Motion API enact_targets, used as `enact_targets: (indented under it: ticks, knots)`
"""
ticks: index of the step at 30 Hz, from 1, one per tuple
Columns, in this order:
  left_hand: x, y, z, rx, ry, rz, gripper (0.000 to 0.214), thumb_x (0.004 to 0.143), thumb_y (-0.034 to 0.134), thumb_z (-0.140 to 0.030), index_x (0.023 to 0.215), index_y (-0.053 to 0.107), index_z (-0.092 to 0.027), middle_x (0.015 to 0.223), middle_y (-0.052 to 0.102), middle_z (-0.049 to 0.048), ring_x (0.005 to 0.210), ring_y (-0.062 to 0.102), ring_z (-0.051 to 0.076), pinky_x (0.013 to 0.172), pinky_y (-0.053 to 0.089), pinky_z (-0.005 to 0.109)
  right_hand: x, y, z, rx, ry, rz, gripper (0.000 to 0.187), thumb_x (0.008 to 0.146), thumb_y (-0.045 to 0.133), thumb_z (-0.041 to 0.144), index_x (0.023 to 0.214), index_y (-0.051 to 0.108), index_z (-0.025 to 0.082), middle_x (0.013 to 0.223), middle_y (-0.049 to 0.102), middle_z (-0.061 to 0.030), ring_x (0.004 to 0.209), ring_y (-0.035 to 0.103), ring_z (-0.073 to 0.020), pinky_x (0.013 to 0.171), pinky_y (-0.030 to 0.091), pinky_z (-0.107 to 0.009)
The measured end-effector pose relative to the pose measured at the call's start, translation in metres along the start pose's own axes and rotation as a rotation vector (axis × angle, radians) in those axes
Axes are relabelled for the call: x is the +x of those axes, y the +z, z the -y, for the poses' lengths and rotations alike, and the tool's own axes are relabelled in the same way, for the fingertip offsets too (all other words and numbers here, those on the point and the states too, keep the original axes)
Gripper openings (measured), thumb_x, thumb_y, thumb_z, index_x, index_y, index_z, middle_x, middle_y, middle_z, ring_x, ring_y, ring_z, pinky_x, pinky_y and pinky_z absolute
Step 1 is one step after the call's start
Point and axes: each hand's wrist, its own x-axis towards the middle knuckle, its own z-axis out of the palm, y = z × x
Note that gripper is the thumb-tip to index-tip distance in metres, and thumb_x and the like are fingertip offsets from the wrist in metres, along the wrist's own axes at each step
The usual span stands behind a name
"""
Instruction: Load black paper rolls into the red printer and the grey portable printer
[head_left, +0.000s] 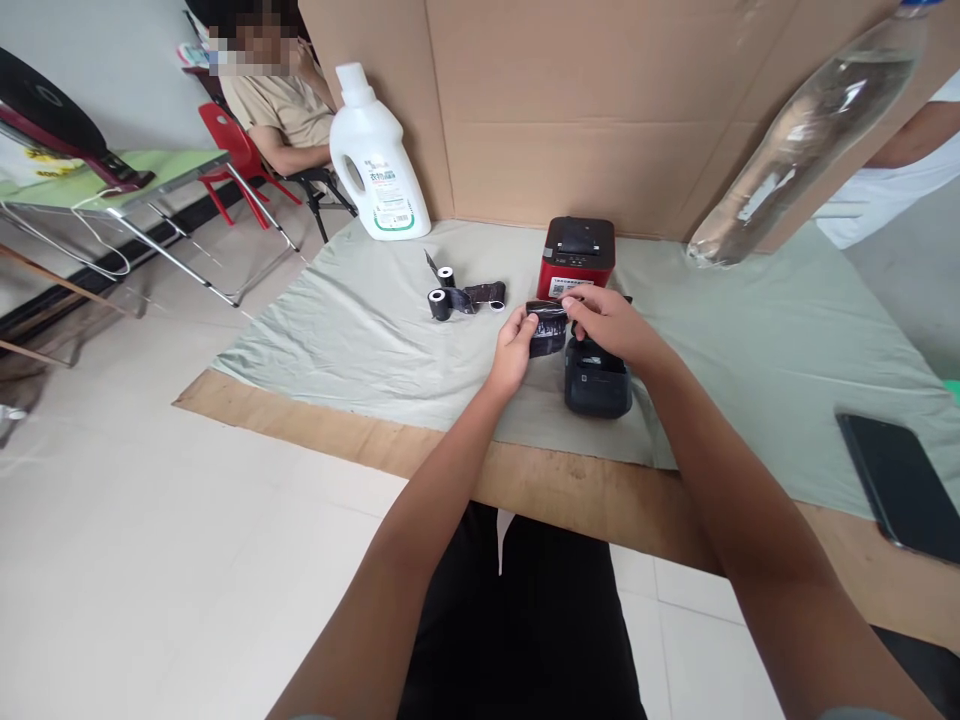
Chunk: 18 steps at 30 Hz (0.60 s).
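My left hand is closed around a shiny black ribbon strip, its thumb pressed on the near side. My right hand pinches the ribbon's upper right edge with bent fingers. Right under that hand sits a small black printer, apparently with its lid up; the hand hides part of it. Just behind my hands stands a red and black printer with a label on its front. To the left lie several black ribbon rolls with white cores and loose film between them.
A white detergent bottle and a tall clear bottle stand by the cardboard wall. A phone lies at the right front edge. Beyond, one person sits at left; another's arm shows at right.
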Motion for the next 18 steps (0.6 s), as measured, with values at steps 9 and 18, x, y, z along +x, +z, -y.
enact_targets:
  ticks: [9, 18]
  knots:
    - [0.001, 0.002, 0.013, -0.064, 0.031, 0.060, 0.049, 0.089, 0.077, -0.056, 0.119, 0.062, -0.020, 0.099, 0.075, 0.0043, 0.094, 0.073, 0.019, 0.091, 0.058, 0.034, 0.001, -0.002, -0.002, -0.007, 0.051, -0.041, 0.038, 0.103, 0.051, 0.040, 0.071, 0.052, 0.022, 0.059, 0.053, 0.0019, 0.059, 0.050, -0.0143, 0.061, 0.038, -0.028]
    - [-0.006, -0.004, 0.009, 0.352, 0.230, -0.015, 0.053, 0.086, 0.080, -0.059, 0.122, 0.071, -0.021, 0.075, 0.061, -0.0026, 0.066, 0.055, 0.012, 0.067, 0.048, 0.026, 0.002, 0.000, -0.015, 0.145, 0.158, 0.016, 0.032, 0.100, 0.061, 0.048, 0.093, 0.072, 0.018, 0.065, 0.053, 0.0018, 0.061, 0.047, -0.0137, 0.057, 0.037, -0.027]
